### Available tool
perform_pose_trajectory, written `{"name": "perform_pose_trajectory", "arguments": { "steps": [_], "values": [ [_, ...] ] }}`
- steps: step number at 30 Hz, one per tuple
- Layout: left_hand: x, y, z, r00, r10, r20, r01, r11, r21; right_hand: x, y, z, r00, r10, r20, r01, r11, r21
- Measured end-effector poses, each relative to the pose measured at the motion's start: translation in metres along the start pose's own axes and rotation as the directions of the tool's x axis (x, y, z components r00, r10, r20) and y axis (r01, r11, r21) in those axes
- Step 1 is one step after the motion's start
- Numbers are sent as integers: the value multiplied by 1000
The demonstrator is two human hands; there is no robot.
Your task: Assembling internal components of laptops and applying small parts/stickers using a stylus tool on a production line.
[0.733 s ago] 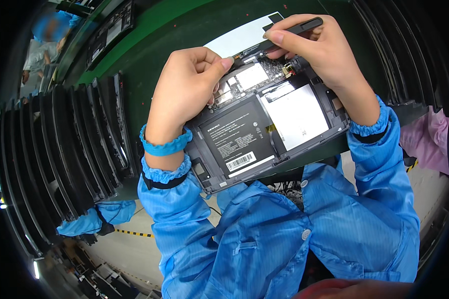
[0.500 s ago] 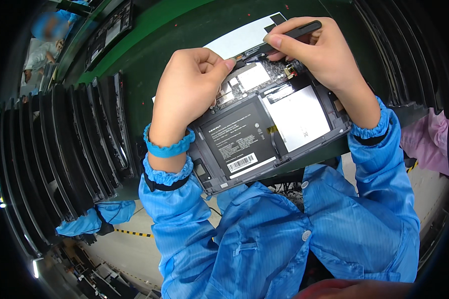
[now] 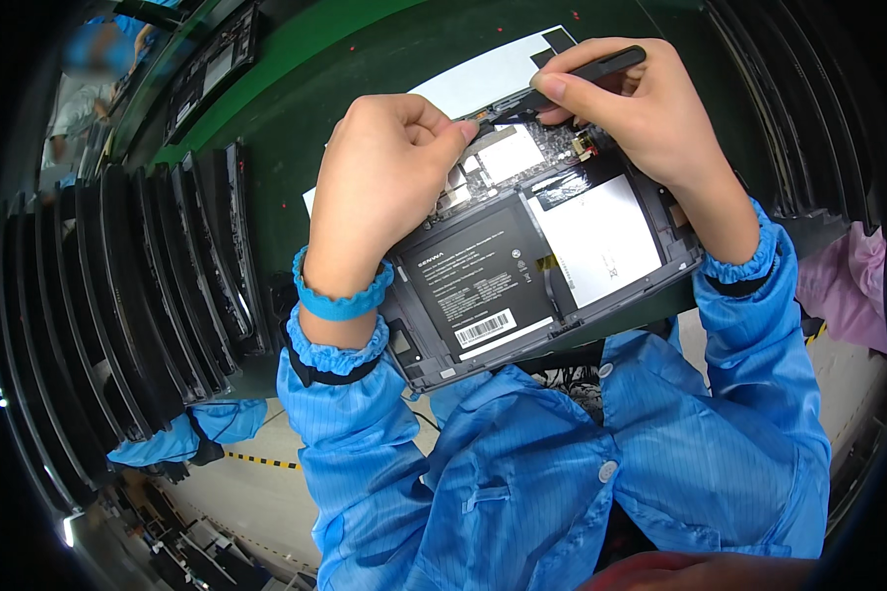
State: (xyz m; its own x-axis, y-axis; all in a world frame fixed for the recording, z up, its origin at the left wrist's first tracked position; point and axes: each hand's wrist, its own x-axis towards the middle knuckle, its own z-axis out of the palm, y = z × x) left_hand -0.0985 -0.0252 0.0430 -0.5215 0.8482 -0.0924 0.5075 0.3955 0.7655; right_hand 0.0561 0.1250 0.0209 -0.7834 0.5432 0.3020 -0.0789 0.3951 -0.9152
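An opened tablet-like device (image 3: 552, 330) lies in front of me, its dark casing holding a black labelled battery (image 3: 483, 286), a white-faced rectangular block (image 3: 609, 246) and a circuit board (image 3: 557, 145) along the far side. My right hand (image 3: 650, 108) grips black tweezers (image 3: 611, 65), whose tips point left toward the board's far edge. My left hand (image 3: 384, 172) is closed, thumb and forefinger pinched at that same edge beside the tweezer tips. What sits between those fingertips is too small to make out. A blue band circles my left wrist.
A white sheet (image 3: 483, 71) lies under and beyond the device on the green table (image 3: 315, 108). Dark panels (image 3: 128, 295) stand upright in a row at left, with more panels (image 3: 798, 108) at right. Another opened device (image 3: 212, 74) lies at the far left, where a person is present.
The device and both my hands have shifted slightly to the right and a little nearer me. My left hand's pinch and my right hand's grip on the tweezers stay the same.
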Motion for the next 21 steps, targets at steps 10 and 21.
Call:
{"name": "perform_pose_trajectory", "arguments": {
  "steps": [10, 21],
  "values": [
    [0, 2, -3, 999, -37, 39, 40, 994, -97, 0, -2, -2, 1000, 10, 7, -11, 1000, 21],
    [0, 2, -4, 996, -80, 41, 83, 993, -84, -1, -1, -3, 996, 70, 49, -71, 997, 18]
  ]
}}
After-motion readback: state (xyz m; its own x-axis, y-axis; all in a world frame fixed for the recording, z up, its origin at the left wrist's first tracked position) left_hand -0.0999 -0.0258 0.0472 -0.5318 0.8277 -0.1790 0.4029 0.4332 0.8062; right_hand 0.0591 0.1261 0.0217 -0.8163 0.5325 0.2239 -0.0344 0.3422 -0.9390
